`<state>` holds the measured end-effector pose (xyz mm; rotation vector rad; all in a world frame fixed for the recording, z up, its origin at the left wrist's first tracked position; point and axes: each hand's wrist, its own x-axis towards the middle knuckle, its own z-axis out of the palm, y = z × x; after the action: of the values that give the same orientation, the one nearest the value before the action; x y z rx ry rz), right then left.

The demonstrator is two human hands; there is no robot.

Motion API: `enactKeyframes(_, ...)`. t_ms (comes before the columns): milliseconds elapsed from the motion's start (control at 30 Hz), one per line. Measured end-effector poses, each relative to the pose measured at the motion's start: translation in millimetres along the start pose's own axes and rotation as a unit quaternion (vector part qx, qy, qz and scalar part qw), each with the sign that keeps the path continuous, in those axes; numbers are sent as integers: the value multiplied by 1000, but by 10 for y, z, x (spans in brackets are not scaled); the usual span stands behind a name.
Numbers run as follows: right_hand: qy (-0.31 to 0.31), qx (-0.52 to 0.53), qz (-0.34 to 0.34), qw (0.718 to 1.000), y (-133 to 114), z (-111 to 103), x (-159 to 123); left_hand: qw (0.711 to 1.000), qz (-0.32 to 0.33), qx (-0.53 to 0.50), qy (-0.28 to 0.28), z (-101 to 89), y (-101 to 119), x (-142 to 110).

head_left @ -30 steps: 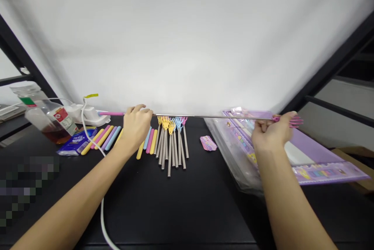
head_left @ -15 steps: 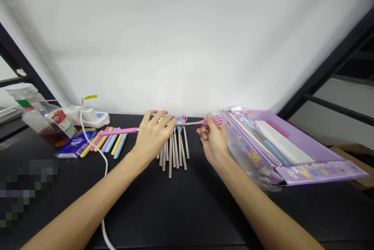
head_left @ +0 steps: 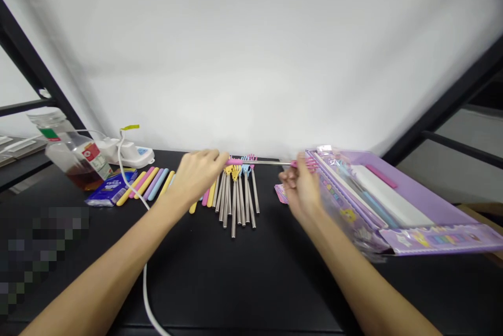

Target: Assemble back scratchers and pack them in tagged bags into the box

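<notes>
A telescopic back scratcher (head_left: pixel 267 162) with a pink handle end, a thin metal rod and a pink claw is held level between my hands. My left hand (head_left: pixel 202 171) is closed around its handle, covering most of it. Thumb and fingers of my right hand (head_left: pixel 302 184) pinch the rod just by the claw. Below the rod, several metal back scratcher rods (head_left: pixel 234 205) lie in a fan, with yellow, blue and pink claws at the far end. Coloured handle sleeves (head_left: pixel 141 184) lie in a row to the left, partly hidden by my left arm.
On the right lies a purple display box (head_left: pixel 444 241) with clear plastic wrapping and coloured pieces inside. A small pink card stack (head_left: pixel 280 193) is by my right hand. Left stand a bottle (head_left: pixel 78 160), a blue tissue pack (head_left: pixel 112 189), a power strip (head_left: pixel 137 155) and a white cable (head_left: pixel 145 294).
The back scratcher's long extended rod has become much shorter as my right hand came in leftward. My left hand was loosely spread over the rod and is now closed on the pink handle.
</notes>
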<state>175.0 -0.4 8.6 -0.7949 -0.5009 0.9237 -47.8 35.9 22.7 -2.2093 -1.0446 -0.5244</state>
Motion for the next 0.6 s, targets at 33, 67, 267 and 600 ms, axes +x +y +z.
enactKeyframes(33,-42,-6,16,999,61,32,-63,1000,10,-8,-6,-4,57,-1)
enactKeyframes(67,-66,-16,15,998,112,54,-112,1000,9,-13,-8,-8,114,-3)
enactKeyframes(267,-147,-116,-1,982,155,29,-87,999,12,-48,-16,-53,360,8)
enactKeyframes(600,-49,-635,-158,754,-566,-404,350,994,-39,-70,-78,21,302,-52)
